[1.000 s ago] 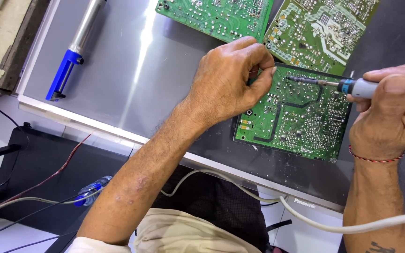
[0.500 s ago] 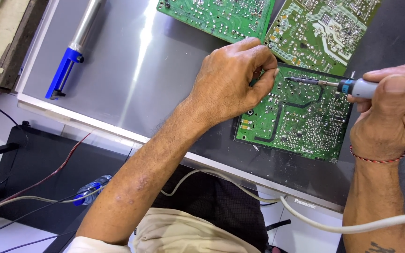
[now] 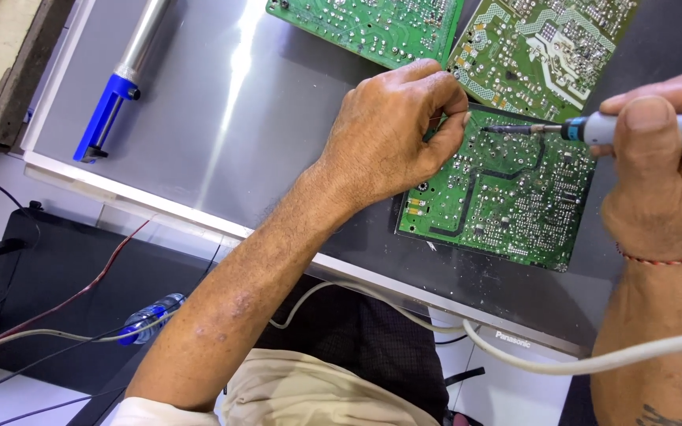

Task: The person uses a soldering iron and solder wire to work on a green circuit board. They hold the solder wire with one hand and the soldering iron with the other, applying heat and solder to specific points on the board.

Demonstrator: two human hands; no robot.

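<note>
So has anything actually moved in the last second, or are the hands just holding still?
Hardly anything. The right hand keeps the soldering iron with its tip on the lower green circuit board, and the left hand stays pinched at that board's top edge. Only the view has drifted a little. The blue-handled tool lies where it was.

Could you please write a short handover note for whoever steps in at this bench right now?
Left hand: fingertips pinched at the top left edge of the near circuit board; what they pinch is hidden.
Right hand: grips the soldering iron, tip on the board's solder side beside the left fingertips.
The board lies on a grey panel; a blue desoldering pump lies at far left, untouched.
Done: cannot tell. Left: the joint under the tip.
</note>
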